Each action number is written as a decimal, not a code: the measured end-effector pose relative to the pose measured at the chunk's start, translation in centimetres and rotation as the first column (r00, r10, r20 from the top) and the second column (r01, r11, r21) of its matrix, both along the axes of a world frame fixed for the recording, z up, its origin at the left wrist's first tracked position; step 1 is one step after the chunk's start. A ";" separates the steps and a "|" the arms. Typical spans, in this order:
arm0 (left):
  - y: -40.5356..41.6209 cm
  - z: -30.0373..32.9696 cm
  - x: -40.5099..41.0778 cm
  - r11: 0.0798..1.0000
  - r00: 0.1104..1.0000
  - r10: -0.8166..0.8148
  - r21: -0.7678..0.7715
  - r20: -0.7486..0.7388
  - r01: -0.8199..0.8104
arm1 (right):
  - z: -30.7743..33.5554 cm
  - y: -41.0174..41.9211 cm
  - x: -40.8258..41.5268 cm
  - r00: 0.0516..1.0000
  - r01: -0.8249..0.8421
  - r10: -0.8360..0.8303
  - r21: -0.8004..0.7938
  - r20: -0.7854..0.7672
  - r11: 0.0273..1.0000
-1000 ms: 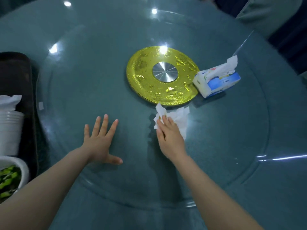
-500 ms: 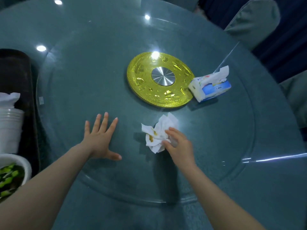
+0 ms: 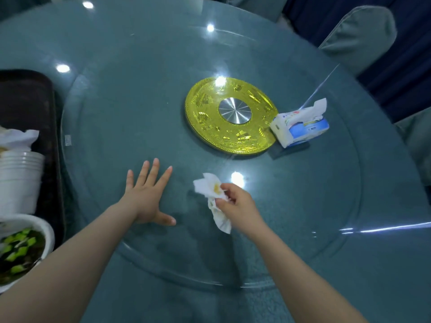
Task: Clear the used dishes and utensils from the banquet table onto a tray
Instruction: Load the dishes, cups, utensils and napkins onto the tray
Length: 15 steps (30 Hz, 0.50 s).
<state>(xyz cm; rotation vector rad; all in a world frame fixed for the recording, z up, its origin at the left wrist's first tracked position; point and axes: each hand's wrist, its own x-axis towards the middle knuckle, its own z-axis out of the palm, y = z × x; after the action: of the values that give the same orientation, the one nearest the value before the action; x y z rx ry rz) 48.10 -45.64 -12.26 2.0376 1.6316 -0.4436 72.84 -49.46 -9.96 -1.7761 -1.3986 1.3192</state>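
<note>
Tissue pack beside gold disc

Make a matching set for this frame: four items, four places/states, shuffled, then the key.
Things
1. used tissue
2. tissue pack
3. stacked white cups
4. left hand

Places or states
A. on the dark tray, at the far left
B. flat on the glass turntable, fingers spread
C. beside the gold disc, at its right edge
D. crumpled, yellow-stained, pinched in the right hand

Pairs: 1-D, 2-C, 3-A, 4-B
</note>
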 end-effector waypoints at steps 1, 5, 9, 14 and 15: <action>-0.1 0.0 0.1 1.000 1.000 0.002 0.008 -0.003 -0.002 | 0.3 0.5 0.7 0.999 0.035 -0.035 -0.006 -0.020 0.999; -0.2 -0.1 0.7 1.000 0.999 0.009 0.026 -0.049 -0.007 | 0.7 3.1 5.3 0.865 0.160 -0.211 0.148 0.455 0.976; -0.5 -0.4 1.3 0.999 0.998 0.018 0.039 -0.064 -0.016 | 0.1 4.9 9.3 0.654 0.239 -0.350 0.256 0.671 0.937; -1.1 -0.9 2.1 0.997 0.998 0.033 0.065 -0.059 -0.029 | 0.1 8.8 9.0 0.664 0.209 -0.374 0.319 0.648 0.924; -1.3 -1.0 2.3 0.997 0.998 0.038 0.075 -0.059 -0.034 | 0.0 9.8 8.3 0.650 0.147 -0.334 0.318 0.683 0.937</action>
<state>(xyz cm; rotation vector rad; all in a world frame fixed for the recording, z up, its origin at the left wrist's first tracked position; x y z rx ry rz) 50.40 -46.91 -13.28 2.0632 1.7417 -0.4417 81.16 -39.65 -9.99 -2.3335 -1.5260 0.2369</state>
